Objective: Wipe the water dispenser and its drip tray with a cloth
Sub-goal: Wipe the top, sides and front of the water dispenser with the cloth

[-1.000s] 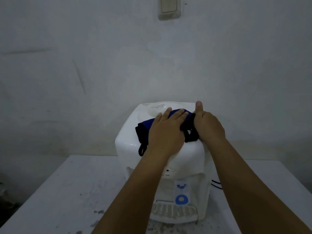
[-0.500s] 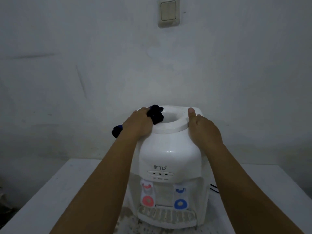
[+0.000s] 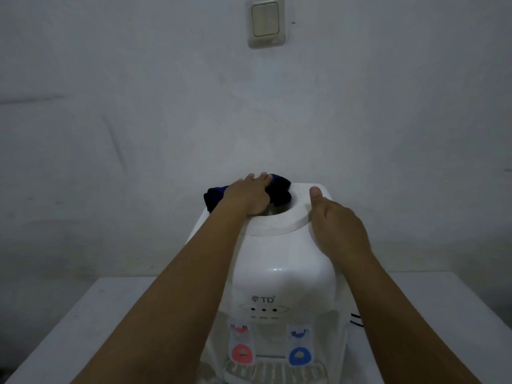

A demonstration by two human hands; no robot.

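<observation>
A white tabletop water dispenser (image 3: 282,275) stands in front of me with a round bottle well on top. My left hand (image 3: 249,196) presses a dark blue cloth (image 3: 279,189) flat against the dispenser's top back left corner, fingers stretched over it. My right hand (image 3: 335,225) rests on the top right side, thumb laid along the well's rim, fingers down the side out of sight. At the bottom the drip tray (image 3: 274,370) sits under a red tap (image 3: 241,353) and a blue tap (image 3: 299,356).
The dispenser stands on a white table (image 3: 83,322) against a pale wall. A light switch (image 3: 266,20) is mounted on the wall above. A black cable (image 3: 356,320) trails out from the dispenser's right side.
My left hand has carried the cloth from the middle of the top to its back left corner. My right hand has stayed on the right side. The view has tipped, showing the dispenser's front.
</observation>
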